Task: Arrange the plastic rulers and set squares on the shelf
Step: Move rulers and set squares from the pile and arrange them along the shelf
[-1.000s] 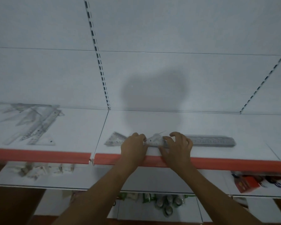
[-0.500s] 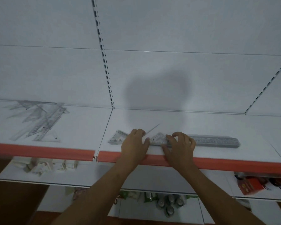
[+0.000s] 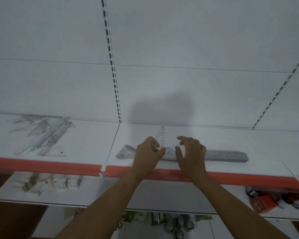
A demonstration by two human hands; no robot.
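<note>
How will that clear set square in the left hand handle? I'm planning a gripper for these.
The set square, pinched by the left hand, holds its shape tilted up, so it is probably stiff. It looks thin and clear, likely light. Lying flat, such pieces may be hard to lift.

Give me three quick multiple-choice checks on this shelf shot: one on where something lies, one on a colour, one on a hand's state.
1. Where does the loose pile of rulers and set squares lie?
A. on the shelf section left of both hands
B. on the lower shelf
C. right of the grey ruler

2. What colour is the shelf's front edge strip?
A. blue
B. orange-red
C. green

3. What is the left hand doing?
A. resting flat and empty
B. hanging off the shelf
C. pinching a clear set square tipped up

Answers: 1 A, the pile sits beyond the shelf joint, to the left. 2 B, the strip reads orange-red all along. 3 C, the fingers pinch it while the right hand hovers with nothing in it.
</note>
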